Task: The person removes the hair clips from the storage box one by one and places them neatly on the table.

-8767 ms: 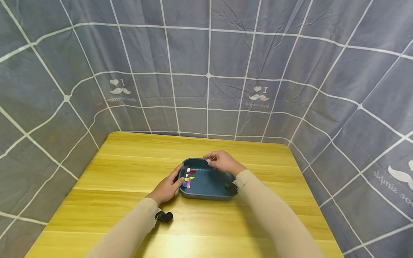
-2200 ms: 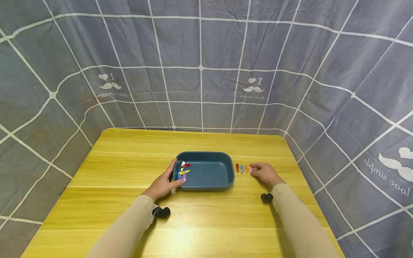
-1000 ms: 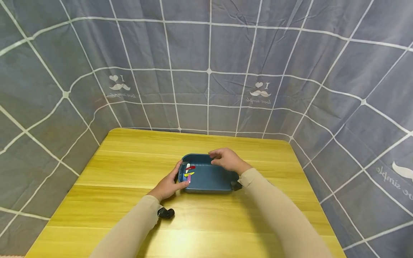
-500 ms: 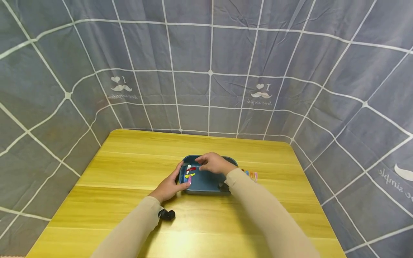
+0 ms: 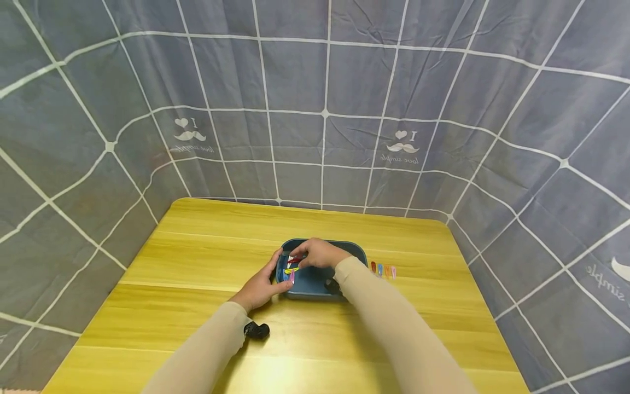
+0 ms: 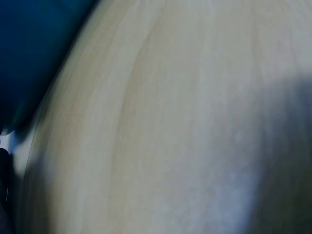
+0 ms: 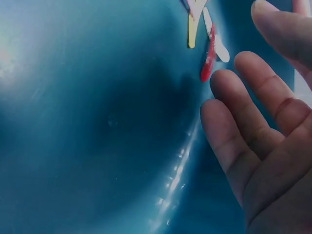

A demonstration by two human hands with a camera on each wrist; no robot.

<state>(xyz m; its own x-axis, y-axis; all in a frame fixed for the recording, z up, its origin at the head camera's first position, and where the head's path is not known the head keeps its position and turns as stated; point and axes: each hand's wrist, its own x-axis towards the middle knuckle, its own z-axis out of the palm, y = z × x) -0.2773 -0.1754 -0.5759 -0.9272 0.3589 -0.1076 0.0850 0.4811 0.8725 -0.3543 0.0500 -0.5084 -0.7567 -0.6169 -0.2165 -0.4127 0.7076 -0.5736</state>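
In the head view a dark blue plastic basin (image 5: 315, 285) holds several snap hair clips at its left end. Among them a red hair clip (image 7: 208, 66) crosses a white hair clip (image 7: 222, 50), beside a yellow hair clip (image 7: 192, 34) and a pink hair clip (image 5: 293, 277). My left hand (image 5: 259, 284) grips the basin's left end, fingers along the outside and thumb over the near rim. Inside the basin my right hand (image 5: 320, 254) reaches down with spread fingers; in the right wrist view its fingertips are close to the red clip and hold nothing.
Right of the basin, a row on the wooden table (image 5: 197, 257) has a dark red clip (image 5: 373, 267), a blue clip (image 5: 380, 269), an orange clip (image 5: 386, 271) and a pale pink clip (image 5: 393, 272). A grey gridded curtain (image 5: 295, 137) encloses the table.
The right hand carried a pink clip over the basin earlier, then set it at the row's right end. It has since come back left and down to the clips. The left hand stays on the basin.
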